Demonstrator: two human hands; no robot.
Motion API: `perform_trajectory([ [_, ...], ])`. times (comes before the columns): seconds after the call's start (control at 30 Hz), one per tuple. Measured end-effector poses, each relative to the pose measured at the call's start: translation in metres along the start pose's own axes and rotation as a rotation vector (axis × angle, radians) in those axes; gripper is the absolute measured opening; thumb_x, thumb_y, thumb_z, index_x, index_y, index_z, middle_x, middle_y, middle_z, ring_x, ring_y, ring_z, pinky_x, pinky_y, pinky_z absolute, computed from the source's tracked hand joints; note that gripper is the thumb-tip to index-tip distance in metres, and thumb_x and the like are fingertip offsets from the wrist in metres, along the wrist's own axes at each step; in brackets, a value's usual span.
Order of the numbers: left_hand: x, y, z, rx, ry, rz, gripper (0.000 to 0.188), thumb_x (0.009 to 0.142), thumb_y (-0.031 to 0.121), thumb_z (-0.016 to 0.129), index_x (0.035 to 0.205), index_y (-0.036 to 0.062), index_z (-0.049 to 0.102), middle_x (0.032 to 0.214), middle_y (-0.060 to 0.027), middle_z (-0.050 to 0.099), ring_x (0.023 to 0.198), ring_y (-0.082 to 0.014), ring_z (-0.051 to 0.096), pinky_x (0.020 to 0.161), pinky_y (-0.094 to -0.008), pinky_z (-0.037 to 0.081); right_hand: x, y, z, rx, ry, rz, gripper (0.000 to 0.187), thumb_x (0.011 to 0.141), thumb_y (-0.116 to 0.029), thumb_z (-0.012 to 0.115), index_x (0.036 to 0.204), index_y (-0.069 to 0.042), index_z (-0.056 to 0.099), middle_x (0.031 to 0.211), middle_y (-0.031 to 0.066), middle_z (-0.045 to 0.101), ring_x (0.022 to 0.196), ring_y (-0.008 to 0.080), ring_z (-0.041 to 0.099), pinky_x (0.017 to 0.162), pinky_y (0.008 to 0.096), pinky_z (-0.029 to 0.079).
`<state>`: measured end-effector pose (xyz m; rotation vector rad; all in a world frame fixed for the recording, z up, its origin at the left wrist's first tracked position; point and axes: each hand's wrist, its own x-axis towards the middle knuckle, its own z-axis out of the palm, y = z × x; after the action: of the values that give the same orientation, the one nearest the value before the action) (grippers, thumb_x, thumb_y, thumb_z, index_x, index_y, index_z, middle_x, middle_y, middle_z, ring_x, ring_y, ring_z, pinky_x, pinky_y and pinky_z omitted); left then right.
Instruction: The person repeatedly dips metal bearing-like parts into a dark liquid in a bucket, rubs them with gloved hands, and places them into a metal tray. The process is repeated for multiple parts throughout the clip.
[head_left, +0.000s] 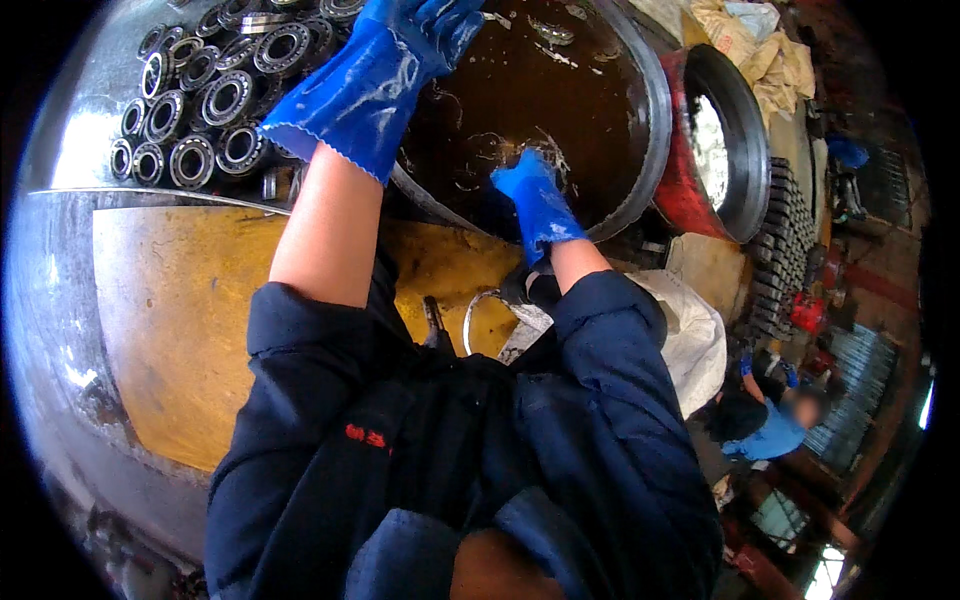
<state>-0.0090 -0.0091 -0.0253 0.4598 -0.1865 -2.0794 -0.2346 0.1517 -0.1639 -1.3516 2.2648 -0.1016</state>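
Observation:
A round metal tub (655, 100) of dark brown liquid stands in front of me, with pale streaks of froth on its surface. My left hand (425, 40), in a long blue rubber glove with wet shiny patches, is over the tub's left far part. Its fingers look stretched out, partly cut off by the picture's upper edge, and I see nothing in them. My right hand (535, 195), also blue-gloved, reaches into the tub near its closer side. Its fingers dip into the liquid, so their shape and anything in them are hidden. Foam ripples around them.
Several greasy ring bearings (228, 98) are piled on a metal surface at the left. A red drum (680, 150) stands right of the tub. Stacked dark metal parts (785, 240) and a white sack (690, 330) lie further right. A person in blue (765, 430) is at the far right.

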Motion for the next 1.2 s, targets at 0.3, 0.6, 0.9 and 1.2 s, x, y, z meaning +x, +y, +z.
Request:
perform_trajectory([
  [0.3,-0.014,-0.007,0.009,0.010,0.018,0.068,0.036,0.106,0.034,0.053,0.134,0.0128,0.058,0.143,-0.0120,0.064,0.125,-0.0330,0.063,0.102,-0.0459,0.052,-0.004,-0.021,-0.017,0.055,-0.037,0.012,0.049,0.080,-0.038,0.073,0.120,-0.009,0.074,0.121,0.0234,0.072,0.116,0.0400,0.067,0.099,0.0479,0.052],
  [0.6,-0.009,-0.006,0.009,-0.038,-0.003,0.007,0.029,0.105,0.034,0.055,0.124,0.0143,0.065,0.130,-0.0090,0.072,0.112,-0.0297,0.069,0.092,-0.0440,0.058,0.000,0.034,-0.009,0.168,-0.172,-0.154,0.059,0.081,-0.040,0.077,0.125,-0.001,0.068,0.125,0.0263,0.070,0.116,0.0407,0.067,0.100,0.0461,0.051],
  [0.9,-0.011,-0.011,0.014,-0.018,-0.022,-0.007,0.033,0.106,0.034,0.052,0.132,0.0144,0.060,0.137,-0.0094,0.068,0.118,-0.0302,0.067,0.095,-0.0446,0.056,-0.009,0.019,-0.019,-0.060,-0.244,-0.080,0.070,0.076,-0.044,0.080,0.125,0.004,0.066,0.122,0.0269,0.070,0.118,0.0402,0.067,0.101,0.0456,0.053],
  [1.2,-0.010,-0.007,0.009,-0.028,-0.029,0.008,0.036,0.108,0.034,0.048,0.136,0.0148,0.058,0.142,-0.0101,0.065,0.124,-0.0314,0.064,0.100,-0.0456,0.053,-0.013,0.016,-0.027,0.206,-0.155,-0.168,0.058,0.079,-0.042,0.079,0.117,0.002,0.071,0.114,0.0250,0.073,0.110,0.0361,0.070,0.098,0.0448,0.053],
])
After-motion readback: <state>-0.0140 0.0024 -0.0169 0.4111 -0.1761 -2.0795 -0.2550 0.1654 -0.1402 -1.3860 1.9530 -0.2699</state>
